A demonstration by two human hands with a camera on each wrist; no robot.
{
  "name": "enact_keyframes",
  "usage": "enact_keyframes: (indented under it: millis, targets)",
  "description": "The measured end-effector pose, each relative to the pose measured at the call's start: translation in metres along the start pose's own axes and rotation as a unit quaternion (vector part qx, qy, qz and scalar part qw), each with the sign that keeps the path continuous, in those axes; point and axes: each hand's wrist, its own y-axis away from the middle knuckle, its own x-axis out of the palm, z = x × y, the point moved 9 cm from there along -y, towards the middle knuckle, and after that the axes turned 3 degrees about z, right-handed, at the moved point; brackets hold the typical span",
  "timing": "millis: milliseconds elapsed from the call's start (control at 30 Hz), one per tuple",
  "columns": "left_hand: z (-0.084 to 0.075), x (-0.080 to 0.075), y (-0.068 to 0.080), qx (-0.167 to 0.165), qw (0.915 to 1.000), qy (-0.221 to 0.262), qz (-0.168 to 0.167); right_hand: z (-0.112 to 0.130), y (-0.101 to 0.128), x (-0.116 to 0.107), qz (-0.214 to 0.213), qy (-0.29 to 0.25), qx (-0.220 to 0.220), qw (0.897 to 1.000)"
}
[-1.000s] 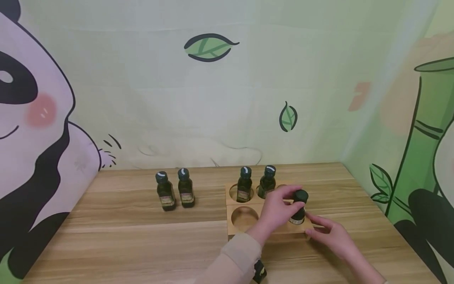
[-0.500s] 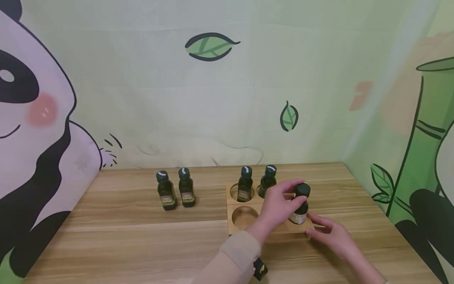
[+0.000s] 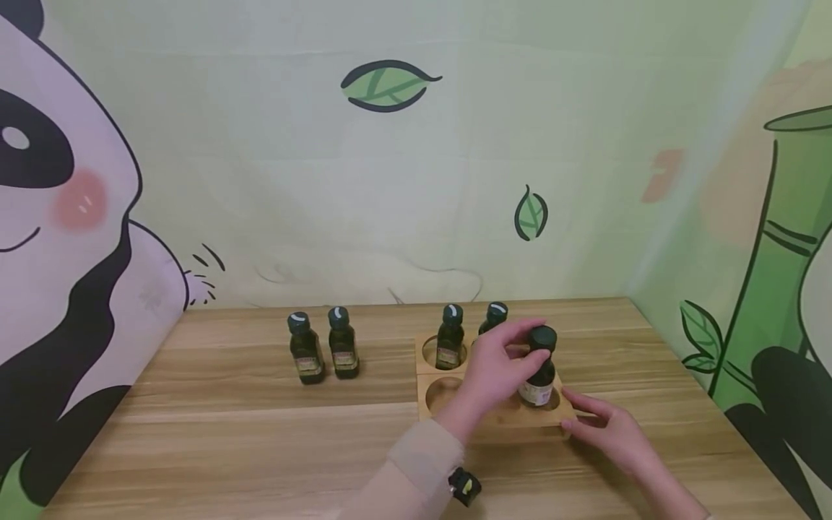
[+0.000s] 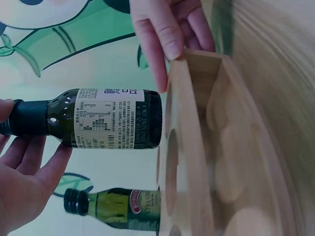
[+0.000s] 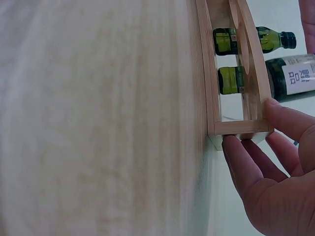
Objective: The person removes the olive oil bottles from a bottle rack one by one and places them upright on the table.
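Rack (image 3: 513, 417) sits on the table (image 3: 260, 448); well left of it an outer bottle (image 3: 306, 356) and an inner bottle (image 3: 344, 350) stand upright just beside each other; rear-left bottle (image 3: 450, 343) stands in the rack's rear-left hole; front-left hole (image 3: 442, 393) shows beside the left wrist; rear-middle bottle (image 3: 497, 312) is behind the left hand (image 3: 497, 368), mostly hidden in the head view.

Left hand has the held bottle (image 3: 539, 370) by cap and neck, thumb opposite fingers, closed to about cap width; bottle is near upright over the rack's front-right hole (image 3: 554, 400); base looks just above the rack's top, not down in it.

Right hand (image 3: 607, 433) grips the rack's right end, thumb at the front corner, fingers against the end panel; no bottle in it.

My read on doing it well: let the right hand brace the rack but not push it; high cap grip can let the base swing, so line it up square with the hole first; go straight and slow so the base doesn't catch the rim; mind the knuckles against the rear-middle bottle.
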Motion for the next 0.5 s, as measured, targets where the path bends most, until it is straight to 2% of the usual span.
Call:
enact_keyframes:
  millis: [267,500]
  targets:
    - [0.0,-0.027,0.007,-0.006,0.9996,0.004,-0.025,-0.002,-0.001,0.001,0.003,0.005,0.008,1.0]
    - [-0.004,-0.049,0.014,0.01,0.9992,0.008,-0.038,0.001,0.0,0.0,-0.004,0.004,0.006,1.0]
